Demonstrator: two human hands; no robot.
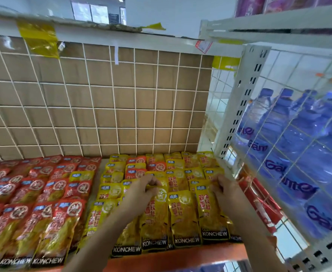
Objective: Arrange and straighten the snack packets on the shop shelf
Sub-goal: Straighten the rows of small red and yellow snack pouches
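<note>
Nearest, the orange front lip of the shelf (180, 258) runs under a row of yellow packets (182, 214) lying flat, their black "KONCHEW" bands facing the edge. To their left, across a narrow bare strip, lie the red packets (49, 228) in overlapping rows, with one yellow packet among them.

Both forearms reach in from below over the yellow block. The left hand (141, 191) sits above a front-row packet left of centre; its fingers (154, 182) are curled and pinch the top edge of that packet. The right hand (227, 191) is at the right end of the block, beside the side grid, and its fingers (217, 180) are bent onto the packet tops there. I cannot tell whether they are gripping or only touching, as the frame is blurred.

Behind the hands more yellow packets overlap back to the rear of the shelf, with a few red ones mixed in near the middle.

Farther back stands a white wire grid (114, 107) with brown cardboard (102, 95) behind it and yellow tape (37, 38) at the top left. To the right, past a slotted white post (239, 107), blue-labelled water bottles (278, 118) stand behind mesh.
</note>
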